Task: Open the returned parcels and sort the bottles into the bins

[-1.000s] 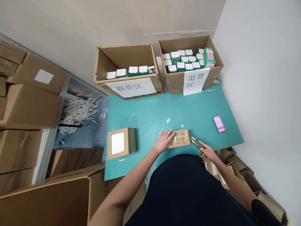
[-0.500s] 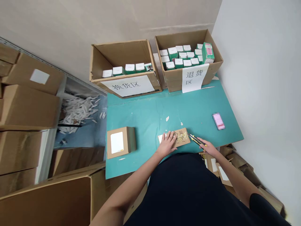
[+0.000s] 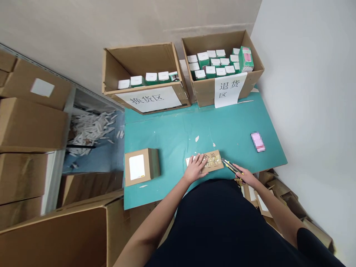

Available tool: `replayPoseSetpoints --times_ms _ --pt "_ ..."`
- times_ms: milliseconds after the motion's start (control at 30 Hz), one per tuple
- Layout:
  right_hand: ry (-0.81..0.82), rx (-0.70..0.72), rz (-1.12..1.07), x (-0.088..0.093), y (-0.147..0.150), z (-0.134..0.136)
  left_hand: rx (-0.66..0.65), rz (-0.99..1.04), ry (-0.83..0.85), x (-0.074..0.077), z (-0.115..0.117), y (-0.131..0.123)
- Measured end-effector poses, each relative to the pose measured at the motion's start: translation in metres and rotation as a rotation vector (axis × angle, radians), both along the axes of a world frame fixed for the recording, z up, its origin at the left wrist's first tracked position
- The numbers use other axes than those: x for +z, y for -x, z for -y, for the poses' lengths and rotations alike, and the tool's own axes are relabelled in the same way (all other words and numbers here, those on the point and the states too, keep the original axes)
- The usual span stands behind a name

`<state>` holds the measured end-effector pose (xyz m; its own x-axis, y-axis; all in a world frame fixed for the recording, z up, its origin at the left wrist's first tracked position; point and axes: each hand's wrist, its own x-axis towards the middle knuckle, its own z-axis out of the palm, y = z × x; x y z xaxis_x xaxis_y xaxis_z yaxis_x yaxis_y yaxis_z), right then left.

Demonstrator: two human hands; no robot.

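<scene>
Teal table (image 3: 178, 137) | wall cartons (image 3: 205, 94) | left hand (image 3: 196, 167) on parcel (image 3: 214, 161) (right hand (image 3: 246, 176): knife (image 3: 230, 167))

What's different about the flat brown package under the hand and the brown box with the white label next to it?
The flat package is thin, while the box is much thicker. The flat package has clear tape and handwritten numbers on it, while the box has a white label on top. The left hand presses on the flat package, but no hand touches the box. Both are brown cardboard and lie on the teal tabletop.
</scene>
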<state>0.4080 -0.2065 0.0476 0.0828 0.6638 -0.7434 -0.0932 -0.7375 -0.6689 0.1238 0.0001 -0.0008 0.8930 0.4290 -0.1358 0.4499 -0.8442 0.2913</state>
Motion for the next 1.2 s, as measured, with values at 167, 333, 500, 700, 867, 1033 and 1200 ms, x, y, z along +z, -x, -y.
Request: replayPoseSetpoints --times_ms 167,333,500,700,867,1033,1200 --pt "0.028 0.017 -0.022 -0.004 0.007 0.016 -0.008 0.020 0.007 -0.002 -0.002 0.001" --pt "0.040 -0.011 0.013 -0.001 0.012 0.019 0.002 0.012 0.020 -0.003 -0.005 0.002" --pt "-0.047 -0.125 0.071 0.009 -0.011 0.017 -0.012 0.015 0.035 0.000 -0.009 0.000" --pt "-0.219 -0.251 0.193 0.000 -0.016 -0.031 0.134 0.075 -0.001 0.010 0.004 0.014" --pt "-0.326 -0.213 0.224 -0.017 0.000 -0.121 0.482 0.156 0.025 0.002 0.038 0.050" --pt "-0.375 -0.061 0.296 -0.030 0.010 -0.172 0.767 0.181 0.272 -0.020 0.056 0.064" --pt "-0.330 -0.132 0.379 -0.037 0.012 -0.130 0.781 0.329 0.351 -0.026 0.019 0.038"
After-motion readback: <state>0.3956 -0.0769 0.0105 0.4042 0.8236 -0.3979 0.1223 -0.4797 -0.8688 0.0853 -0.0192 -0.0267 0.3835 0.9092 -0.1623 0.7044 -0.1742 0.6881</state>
